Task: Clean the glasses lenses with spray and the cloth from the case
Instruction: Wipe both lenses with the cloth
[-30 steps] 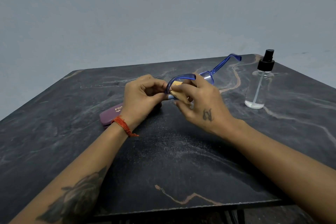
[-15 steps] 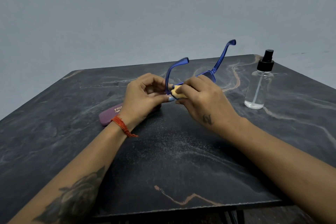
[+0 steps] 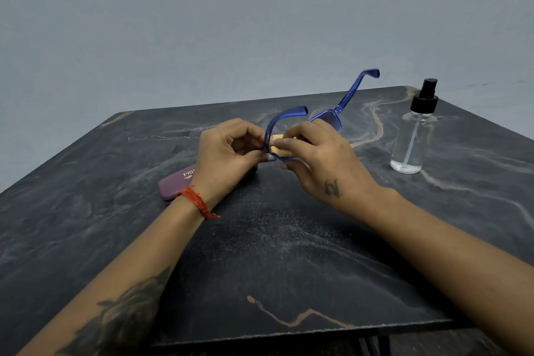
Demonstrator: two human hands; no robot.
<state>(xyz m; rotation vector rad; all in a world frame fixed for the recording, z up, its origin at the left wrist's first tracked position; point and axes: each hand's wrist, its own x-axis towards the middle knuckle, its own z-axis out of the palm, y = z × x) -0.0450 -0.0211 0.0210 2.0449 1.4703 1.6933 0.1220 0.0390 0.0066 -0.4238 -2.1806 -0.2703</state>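
Blue translucent glasses (image 3: 329, 118) are held above the middle of the dark marble table (image 3: 289, 254), temples pointing up and away. My left hand (image 3: 228, 153) pinches the frame at its left end. My right hand (image 3: 318, 159) presses a small yellow cloth (image 3: 278, 149) against the left lens, fingers closed around it. The right lens sticks out uncovered behind my right fingers. A clear spray bottle (image 3: 413, 139) with a black pump top stands upright at the right, apart from both hands.
A maroon glasses case (image 3: 176, 182) with white lettering lies flat on the table, partly hidden under my left wrist. The table's front edge runs along the bottom. A plain grey wall stands behind.
The glasses tipped up from nearly level, so the temples now point upward. My right hand shifted with the cloth on the left lens. Bottle and case stayed put.
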